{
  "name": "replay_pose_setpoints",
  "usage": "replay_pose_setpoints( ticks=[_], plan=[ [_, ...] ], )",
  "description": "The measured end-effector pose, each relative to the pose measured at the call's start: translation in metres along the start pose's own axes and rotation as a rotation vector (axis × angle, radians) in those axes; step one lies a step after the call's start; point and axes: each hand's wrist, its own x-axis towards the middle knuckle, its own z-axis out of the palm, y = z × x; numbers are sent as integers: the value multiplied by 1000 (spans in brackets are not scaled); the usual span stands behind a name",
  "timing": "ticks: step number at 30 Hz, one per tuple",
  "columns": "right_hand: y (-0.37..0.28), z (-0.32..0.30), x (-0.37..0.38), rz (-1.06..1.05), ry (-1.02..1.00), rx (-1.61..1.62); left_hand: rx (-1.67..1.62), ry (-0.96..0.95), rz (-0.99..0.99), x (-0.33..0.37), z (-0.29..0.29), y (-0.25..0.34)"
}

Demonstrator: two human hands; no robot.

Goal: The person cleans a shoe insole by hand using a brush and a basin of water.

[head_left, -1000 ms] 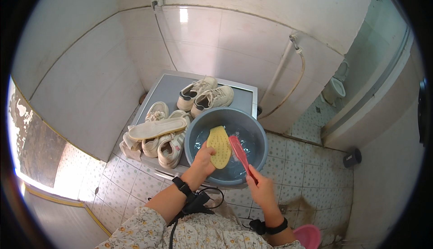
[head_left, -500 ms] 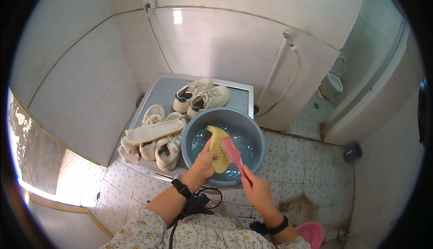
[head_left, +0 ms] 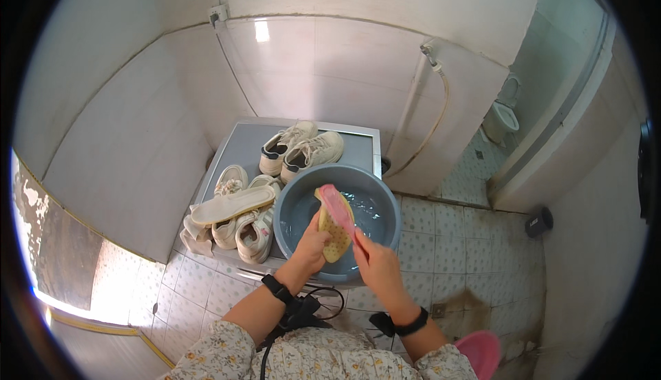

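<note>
A yellow insole (head_left: 333, 241) dotted with small holes is gripped in my left hand (head_left: 311, 248), held over a grey-blue basin (head_left: 281, 222) of water. My right hand (head_left: 379, 268) is closed round the handle of a pink brush (head_left: 337, 208). The brush head lies over the upper part of the insole, and its bristles are hidden underneath. Left of the basin, a pale insole (head_left: 233, 205) rests across a pair of white shoes (head_left: 254, 234). Behind the basin stands another pair of white lace-up shoes (head_left: 313, 153) with dark heel linings.
Basin and shoes sit on a grey-topped appliance (head_left: 242, 147) against the wall. A hose (head_left: 441, 122) hangs from a tap on the right. Beside my right forearm is a pink basin (head_left: 480, 354) on the tiled floor. A dark bin (head_left: 539, 222) stands by the right wall.
The pink brush has moved up and left along the yellow insole, from its right edge to its upper part. My left hand keeps its hold. The whole view has shifted slightly.
</note>
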Motion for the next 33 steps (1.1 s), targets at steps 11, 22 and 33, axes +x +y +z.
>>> replay_pose_setpoints(
  ticks=[11,22,33],
  plan=[
    [14,-13,-19,-92,-73,157,-398,-24,-3,0,-6,17],
    [24,-8,19,87,-278,-591,-308,89,91,16,-36,21],
    [13,4,-31,12,56,119,-136,165,172,14,-20,16]
  ],
)
